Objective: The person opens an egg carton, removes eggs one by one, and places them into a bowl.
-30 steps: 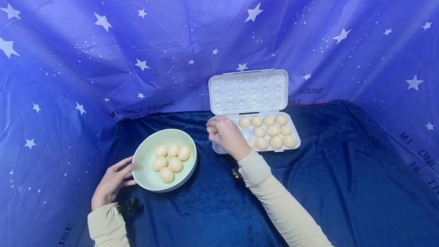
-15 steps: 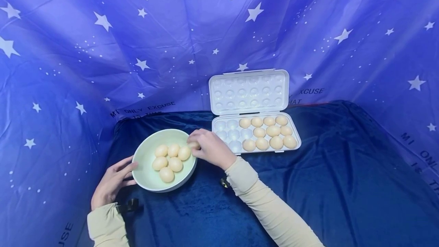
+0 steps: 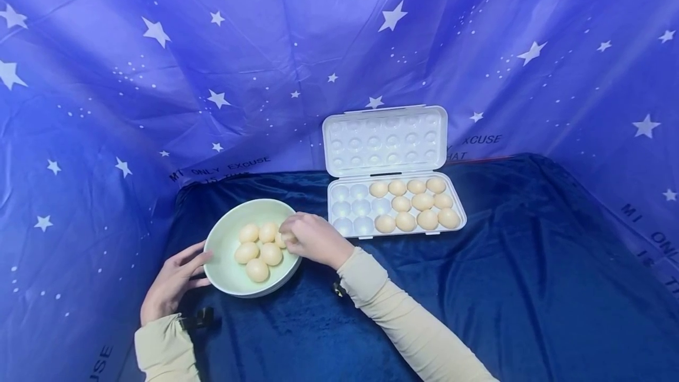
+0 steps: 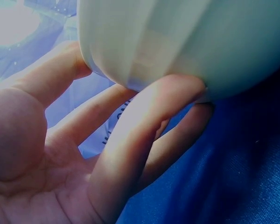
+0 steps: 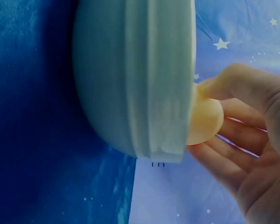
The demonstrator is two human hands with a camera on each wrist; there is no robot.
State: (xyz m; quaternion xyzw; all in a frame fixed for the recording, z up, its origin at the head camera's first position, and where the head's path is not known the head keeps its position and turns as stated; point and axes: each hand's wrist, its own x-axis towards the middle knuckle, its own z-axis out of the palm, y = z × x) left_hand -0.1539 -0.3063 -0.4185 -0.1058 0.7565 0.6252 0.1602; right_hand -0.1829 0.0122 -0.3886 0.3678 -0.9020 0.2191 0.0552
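A pale green bowl (image 3: 223, 234) with several eggs (image 3: 257, 270) in it stands on the left. At its left rim, my left hand (image 3: 171, 280) grips the bowl, thumb on the edge and fingers against the outer wall, as the left wrist view shows of the bowl wall (image 4: 177, 42). My right hand (image 3: 315, 239) is over the bowl's right rim. It pinches an egg (image 5: 207, 119) between thumb and fingers, partly behind the rim in the right wrist view. In the head view the fingers mostly hide this egg.
An open white egg box (image 3: 361, 234) stands at the back right, its lid (image 3: 384, 143) tilted up. Eggs (image 3: 422, 202) fill its right side; several hollows on the left are bare. Dark blue cloth (image 3: 504, 264) covers the table; a starry curtain (image 3: 297, 46) hangs behind.
My right hand has moved left from the egg box to the bowl with the egg, and now reaches over the rim. My left hand stays on the bowl.
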